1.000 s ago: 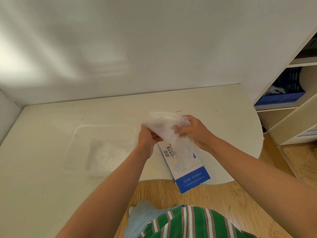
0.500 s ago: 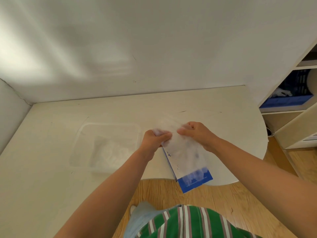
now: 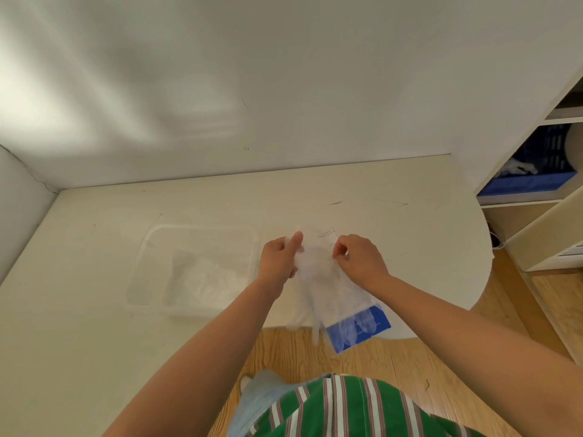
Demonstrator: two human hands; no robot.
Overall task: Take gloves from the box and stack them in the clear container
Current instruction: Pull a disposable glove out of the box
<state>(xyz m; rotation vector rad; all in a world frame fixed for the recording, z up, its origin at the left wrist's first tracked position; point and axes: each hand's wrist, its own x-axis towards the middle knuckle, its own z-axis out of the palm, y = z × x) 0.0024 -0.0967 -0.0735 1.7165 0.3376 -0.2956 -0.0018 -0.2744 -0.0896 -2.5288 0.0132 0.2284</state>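
Head view: left hand (image 3: 279, 257) and right hand (image 3: 359, 260) each pinch the top edge of one glove (image 3: 325, 279), hanging over the box (image 3: 359, 329) at the desk's (image 3: 315, 197) front edge, probably spreading it flat for stacking in the clear container (image 3: 202, 227) just left.

Bright and soft all over, like daylight. Lit from the upper left, with a big pale patch on the wall (image 3: 47, 99) and faint grey streaks beside it. Only weak shadows on the table (image 3: 94, 357). A bit blurry on the thin glove (image 3: 318, 272) and on the blue box (image 3: 359, 329) seen through it. Bent and stretched near the edges, as on the shelf (image 3: 542, 238) at right, dim inside. Smeary on the striped shirt (image 3: 347, 408) at the bottom.
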